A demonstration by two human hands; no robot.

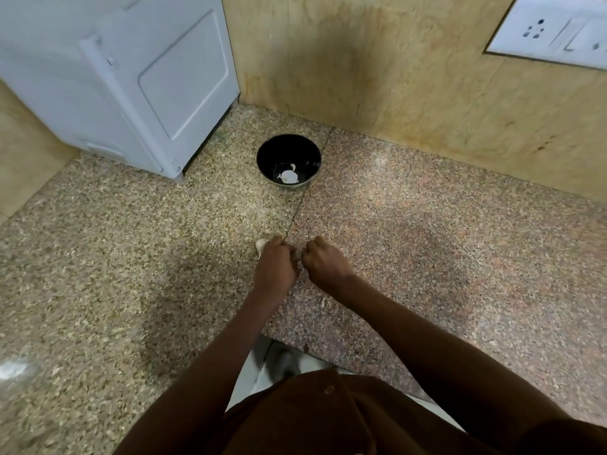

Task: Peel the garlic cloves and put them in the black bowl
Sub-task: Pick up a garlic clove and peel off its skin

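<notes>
**Both hands working a clove at the near edge, bowl waiting beyond**

The left hand and right hand sit knuckles-up and close together over the tabletop, just short of touching. Both sets of fingers are curled in. A pale bit of garlic shows past the far side of the left hand, so that hand appears to be gripping it. What the right hand's fingers pinch — skin, a clove, or nothing — is hidden under the knuckles, and I cannot tell.

The hands are held this way, I judge, because peeling needs one hand to steady the garlic while the other pulls skin away from it; keeping them side by side over the stone gives a short pull and lets scraps fall on the surface rather than in the bowl.

The bowl stands well beyond the hands, near the wall and just right of a white appliance. It already holds some white pieces at its bottom, likely peeled cloves, though too small to be sure. Its place straight ahead makes for a plain forward reach once a clove is bare — out of the way of the peeling, yet in line with it.

A socket plate is set in the wall at upper right.
</notes>
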